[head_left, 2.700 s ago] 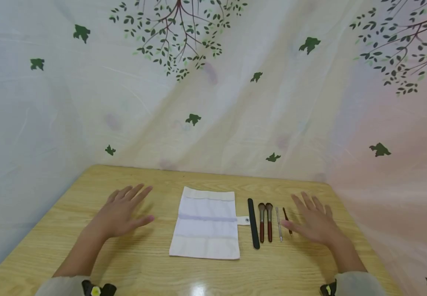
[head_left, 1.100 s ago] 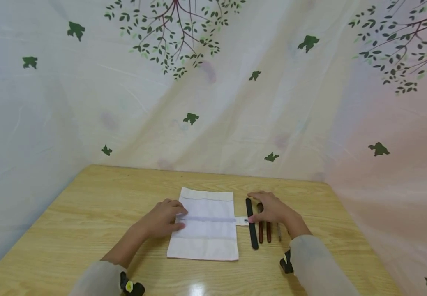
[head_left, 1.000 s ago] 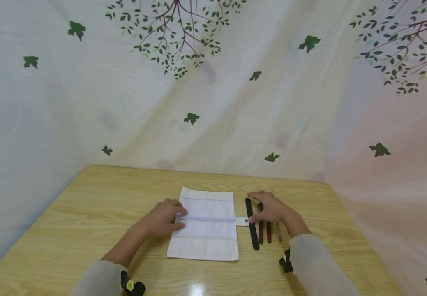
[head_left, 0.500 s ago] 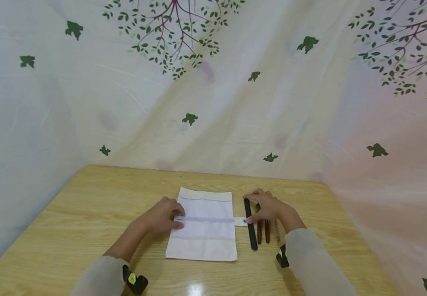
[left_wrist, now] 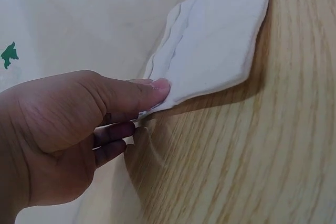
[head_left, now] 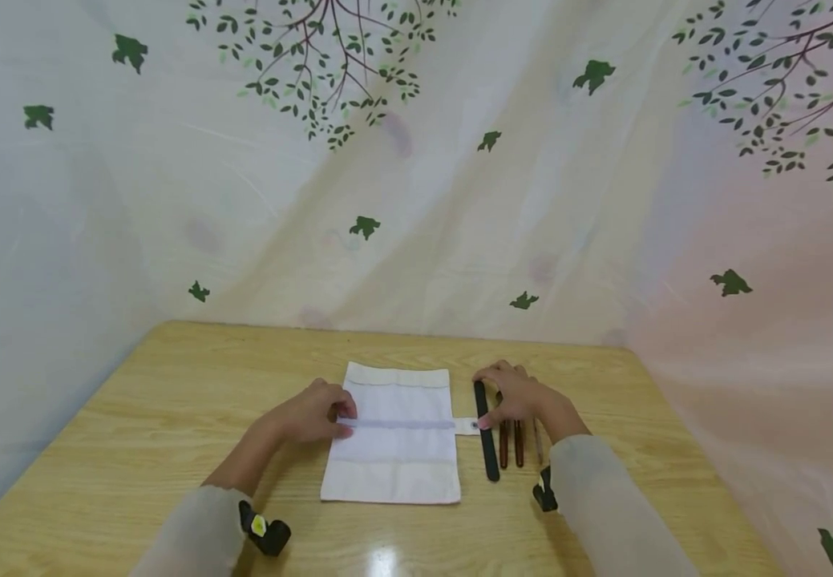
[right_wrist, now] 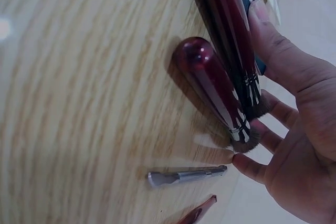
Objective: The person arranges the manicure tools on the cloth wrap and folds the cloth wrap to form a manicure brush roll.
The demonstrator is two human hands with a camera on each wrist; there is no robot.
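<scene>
A white cloth tool roll lies spread on the table, crossed by stitched bands. My left hand pinches its left edge; the left wrist view shows the thumb on top and fingers beneath. From its right side runs a short snap strap. My right hand arches over the tools, thumb at the black nail file beside the snap, index finger at the file's far end. Two makeup brushes with dark red handles lie below the palm, their bristle ends near the other fingers.
Beyond the brushes lie a slim silver tool and a reddish-brown tool. A wood-grain table bears everything. Behind it hangs a pale curtain with leaf and branch prints. A small black camera sits at each wrist.
Both hands have come in from the table's sides, left to the cloth roll's edge, right to the nail file. Over the last second the left fingers close on the edge; the right hand barely moves.
</scene>
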